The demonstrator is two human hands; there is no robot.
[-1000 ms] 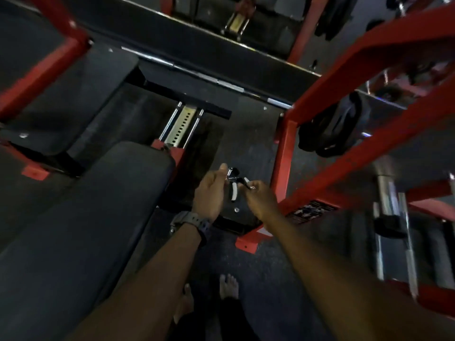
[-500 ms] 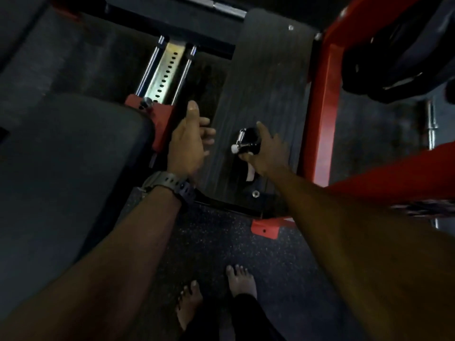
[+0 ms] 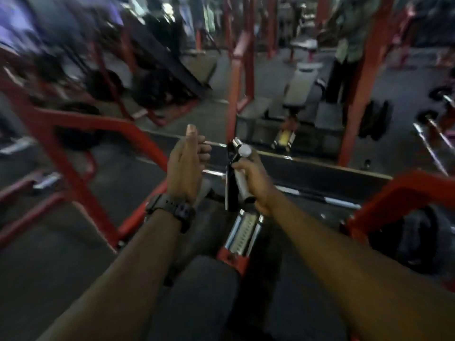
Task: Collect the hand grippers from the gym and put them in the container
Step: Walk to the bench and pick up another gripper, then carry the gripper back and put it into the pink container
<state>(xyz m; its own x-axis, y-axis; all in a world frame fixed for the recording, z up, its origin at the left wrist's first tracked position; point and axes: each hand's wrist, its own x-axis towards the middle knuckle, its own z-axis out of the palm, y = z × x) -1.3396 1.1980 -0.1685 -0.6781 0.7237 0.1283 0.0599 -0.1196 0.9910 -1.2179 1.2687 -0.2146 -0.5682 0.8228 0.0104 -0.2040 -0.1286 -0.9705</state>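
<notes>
Head view, forward-down, close over forearms (image 3: 138, 279)

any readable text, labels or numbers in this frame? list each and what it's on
None readable.
Watch on the left wrist: face dark, nothing legible.
Hand gripper in the right hand: no print can be made out on its handles.
Perforated steel rail: holes only, no numbers seen.
Background racks and plates: motion-blurred, no lettering can be made out.
</notes>
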